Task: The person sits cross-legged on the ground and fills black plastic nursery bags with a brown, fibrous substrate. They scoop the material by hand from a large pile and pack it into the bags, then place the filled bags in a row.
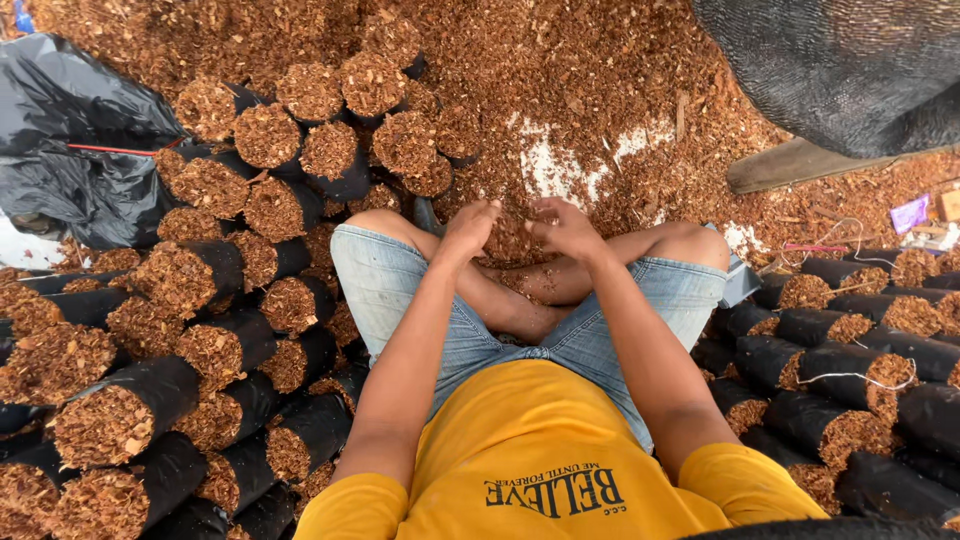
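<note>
I sit cross-legged in denim shorts and a yellow shirt, facing a big heap of reddish-brown wood chips. My left hand and my right hand are close together just past my knees, fingers curled down into the chips at the foot of the heap. Chips are bunched between the two hands; whether a bag is there is hidden. On my left lies a stack of black plastic bags packed with chips, their open ends facing me.
More filled black bags lie on my right. A crumpled black plastic sheet is at far left. Dark mesh netting hangs at top right above a board. White patches show in the chips.
</note>
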